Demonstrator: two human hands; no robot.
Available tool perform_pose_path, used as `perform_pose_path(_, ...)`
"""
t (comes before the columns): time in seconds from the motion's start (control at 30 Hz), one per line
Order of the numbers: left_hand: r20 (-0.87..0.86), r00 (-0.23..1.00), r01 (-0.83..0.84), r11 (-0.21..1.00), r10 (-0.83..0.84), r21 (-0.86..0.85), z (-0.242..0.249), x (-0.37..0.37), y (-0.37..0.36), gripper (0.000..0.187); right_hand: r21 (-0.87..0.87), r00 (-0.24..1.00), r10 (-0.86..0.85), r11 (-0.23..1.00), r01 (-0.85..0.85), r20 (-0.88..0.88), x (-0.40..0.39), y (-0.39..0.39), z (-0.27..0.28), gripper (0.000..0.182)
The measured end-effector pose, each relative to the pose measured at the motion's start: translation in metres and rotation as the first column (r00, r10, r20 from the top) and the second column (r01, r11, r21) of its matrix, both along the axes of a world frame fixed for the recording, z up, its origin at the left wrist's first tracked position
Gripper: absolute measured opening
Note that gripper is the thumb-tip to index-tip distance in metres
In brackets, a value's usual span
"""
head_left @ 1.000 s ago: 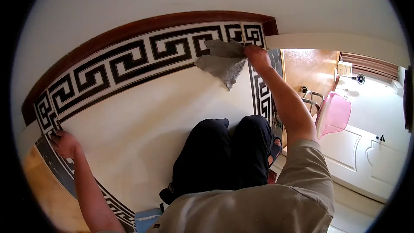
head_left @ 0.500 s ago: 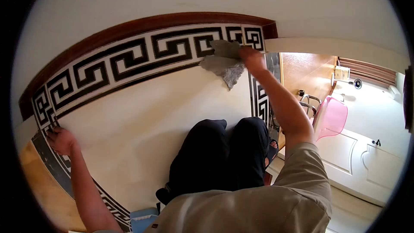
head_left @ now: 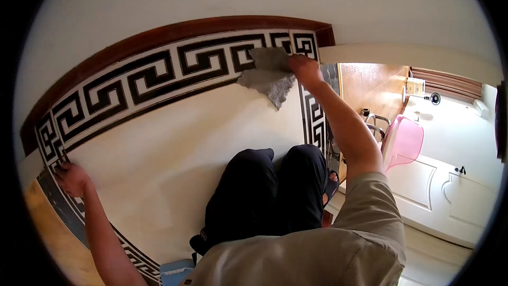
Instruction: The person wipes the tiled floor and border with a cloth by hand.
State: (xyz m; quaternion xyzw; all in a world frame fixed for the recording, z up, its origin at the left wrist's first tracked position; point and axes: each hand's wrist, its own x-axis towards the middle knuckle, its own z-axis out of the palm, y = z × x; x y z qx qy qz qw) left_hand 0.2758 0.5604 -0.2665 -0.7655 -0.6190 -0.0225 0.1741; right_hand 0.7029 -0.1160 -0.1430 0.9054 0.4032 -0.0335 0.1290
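A ragged grey cloth (head_left: 269,74) is gripped in my right hand (head_left: 306,70). It hangs limp over the black-and-white Greek-key border (head_left: 203,61) and the cream floor (head_left: 174,127), close to the border's right corner. My left hand (head_left: 73,180) rests on the patterned border at the far left, fingers bent and slightly apart, with nothing visible in it. Its fingertips are partly hard to make out.
Along the wall's foot runs a dark red-brown skirting (head_left: 174,32). My bent knees (head_left: 272,175) are in the middle. To the right are a pink chair (head_left: 405,140), a white panelled door (head_left: 423,185) and a small black-and-white fan (head_left: 435,98). Something light blue (head_left: 177,271) lies at the bottom.
The whole view has shifted slightly left. My right hand keeps hold of the cloth, which has spread a little flatter. My left hand stays on the border.
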Motion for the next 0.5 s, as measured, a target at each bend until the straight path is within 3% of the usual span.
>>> perform_pose_path(0.1,-0.004,1.000,0.025,1.000,-0.025,-0.008,-0.004,-0.004,0.003,0.057,0.135,0.977,0.209,0.967,-0.214,0.048,-0.021,0.029,-0.020,0.023)
perform_pose_path(0.2,-0.028,0.998,0.049,0.999,-0.048,0.022,-0.008,-0.005,0.002,0.058,0.213,0.985,0.140,0.970,-0.117,-0.096,-0.041,0.062,-0.003,0.021)
perform_pose_path(0.27,0.058,0.997,0.041,0.999,-0.043,0.023,0.001,0.000,-0.004,0.058,0.222,0.995,0.049,0.975,-0.029,-0.086,-0.042,0.053,-0.003,0.020)
perform_pose_path(0.37,0.044,0.999,0.026,1.000,-0.026,0.000,0.002,0.000,-0.003,0.058,0.264,0.991,-0.114,0.956,0.131,-0.076,-0.033,0.004,-0.018,0.017)
perform_pose_path(0.47,0.081,0.996,0.032,0.997,-0.027,-0.065,-0.009,-0.009,0.011,0.058,0.266,0.943,-0.323,0.918,0.294,0.073,-0.043,-0.019,-0.026,0.012)
perform_pose_path(0.5,0.101,0.994,0.042,0.994,-0.032,-0.097,-0.015,-0.013,0.017,0.058,0.297,0.904,-0.427,0.862,0.411,-0.011,-0.054,-0.019,-0.031,0.013)
